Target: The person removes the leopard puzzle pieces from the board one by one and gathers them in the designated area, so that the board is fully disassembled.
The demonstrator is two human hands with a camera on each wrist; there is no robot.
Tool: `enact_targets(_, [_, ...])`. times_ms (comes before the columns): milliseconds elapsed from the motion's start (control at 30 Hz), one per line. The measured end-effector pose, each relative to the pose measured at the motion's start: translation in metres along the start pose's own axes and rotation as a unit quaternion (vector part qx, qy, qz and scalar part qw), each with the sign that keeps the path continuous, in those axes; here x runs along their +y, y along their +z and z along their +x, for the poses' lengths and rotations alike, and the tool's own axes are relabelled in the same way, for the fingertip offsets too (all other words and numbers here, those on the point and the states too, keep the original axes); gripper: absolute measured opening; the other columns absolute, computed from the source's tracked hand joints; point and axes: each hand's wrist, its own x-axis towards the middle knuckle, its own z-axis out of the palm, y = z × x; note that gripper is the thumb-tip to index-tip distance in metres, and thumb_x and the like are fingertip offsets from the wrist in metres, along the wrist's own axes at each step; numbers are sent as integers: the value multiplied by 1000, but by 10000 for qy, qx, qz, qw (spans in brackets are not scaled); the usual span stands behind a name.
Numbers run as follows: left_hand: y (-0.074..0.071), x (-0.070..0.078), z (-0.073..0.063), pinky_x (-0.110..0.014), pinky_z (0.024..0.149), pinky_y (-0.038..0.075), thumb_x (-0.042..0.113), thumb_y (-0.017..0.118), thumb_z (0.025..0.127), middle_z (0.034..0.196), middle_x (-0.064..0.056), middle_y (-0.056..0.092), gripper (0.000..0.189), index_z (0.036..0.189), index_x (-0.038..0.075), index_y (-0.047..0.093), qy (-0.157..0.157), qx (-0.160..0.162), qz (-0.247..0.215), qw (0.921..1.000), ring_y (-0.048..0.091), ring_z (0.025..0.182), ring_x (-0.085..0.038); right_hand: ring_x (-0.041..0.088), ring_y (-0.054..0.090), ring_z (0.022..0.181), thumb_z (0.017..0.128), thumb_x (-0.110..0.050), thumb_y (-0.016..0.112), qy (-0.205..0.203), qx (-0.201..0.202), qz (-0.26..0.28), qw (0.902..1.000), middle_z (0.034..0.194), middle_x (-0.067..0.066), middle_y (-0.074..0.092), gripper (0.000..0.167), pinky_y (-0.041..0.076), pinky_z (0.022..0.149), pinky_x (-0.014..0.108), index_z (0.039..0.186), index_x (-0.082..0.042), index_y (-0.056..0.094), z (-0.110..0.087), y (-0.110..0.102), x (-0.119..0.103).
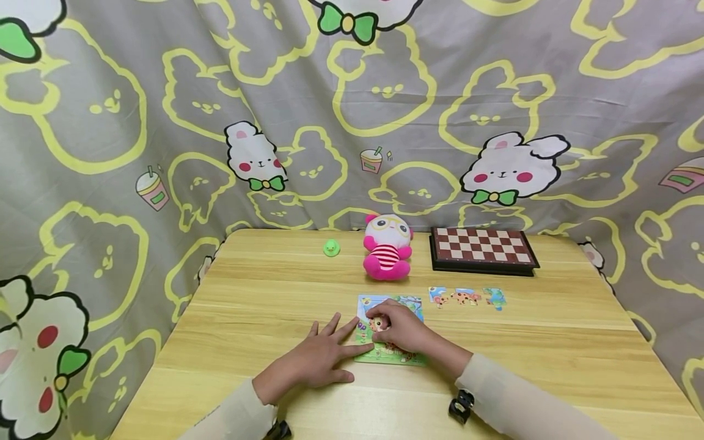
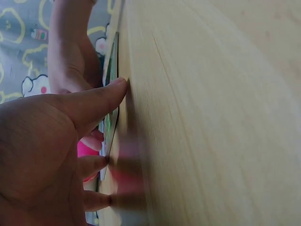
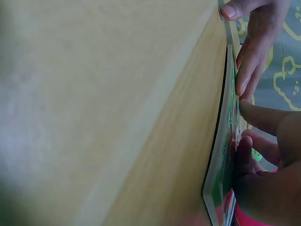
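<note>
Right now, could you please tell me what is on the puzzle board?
Part of a spotted animal picture shows there; the right hand and part of the left hand hide whatever lies beneath.

Along the far edge of the table (image 1: 247, 305), left to right: duck (image 1: 331, 248), doll (image 1: 387, 247), chessboard (image 1: 484, 247); before the doll, a puzzle (image 1: 393, 352); before the chessboard, loose pieces (image 1: 466, 297).

A hand could pass along the tabletop's (image 1: 242, 293) left or right edge. Toward the back edge stand duck (image 1: 331, 248), doll (image 1: 387, 249) and chessboard (image 1: 484, 247), gaps between them; loose pieces (image 1: 466, 297) lie before the chessboard. At the puzzle (image 1: 393, 355), left hand (image 1: 321, 359) and right hand (image 1: 405, 328) bar the way from the front edge.
</note>
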Motion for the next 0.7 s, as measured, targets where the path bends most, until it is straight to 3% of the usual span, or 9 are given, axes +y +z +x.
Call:
enact_targets(300, [1,0,0,-79,108,28,59,58,98,174,-6,11,65,157,52,32,10,-10,-74,10000,12,155,-50,13,48,78,87,-9,83,110,23,-219,9997,100,0,59,42,42,69,28,126,-9,70,4,3,-1])
enact_targets(700, [2,-1,1,-80,107,28,60,57,98,174,-6,10,65,157,53,31,36,-8,-107,9999,11,154,-51,15,48,78,85,-7,83,183,67,117,9997,101,4,59,39,42,69,28,122,-9,70,5,2,-3])
